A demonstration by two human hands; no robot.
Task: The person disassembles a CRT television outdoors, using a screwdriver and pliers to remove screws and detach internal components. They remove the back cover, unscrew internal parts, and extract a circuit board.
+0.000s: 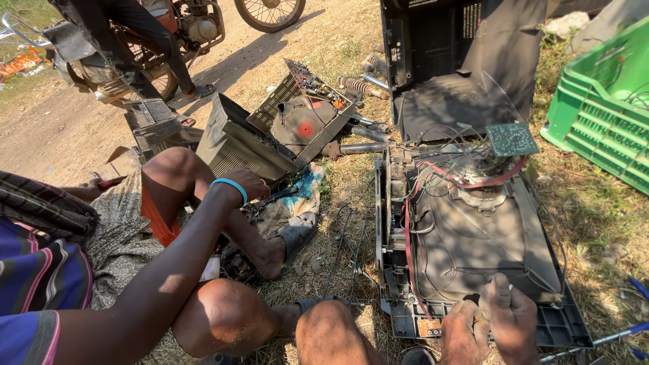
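**Both hands closed at the near edge of the opened set**

Your left hand [464, 336] and right hand [515, 316] rest side by side, touching, on the near rim of the grey plastic television chassis lying face down [564, 329] on the dry grass. Both sets of fingers are curled shut. A small dark and orange object shows between them, but you cannot tell what it is or which hand grips it.

Just beyond your fingertips rises the dark grey glass funnel of the picture tube [473, 236]. Judge it heavy, rigid and fragile, most of all at the neck on its far end, where the small green circuit board [512, 139] hangs on wires. The stiff plastic rim looks like the sounder place to take hold, not the glass or the thin red wire [407, 251] running down the side left of your left fingers.

Room is tight. A small orange-brown board [428, 327] sits just left of your left knuckles. A blue-handled metal tool [618, 336] lies near your right fingers. Beyond the tube stands the black plastic rear shell [460, 61], with a green plastic crate [602, 101] to its right. Well left of your fingers, a co-worker's hand with a blue wristband [247, 184] works over another gutted set [297, 122].
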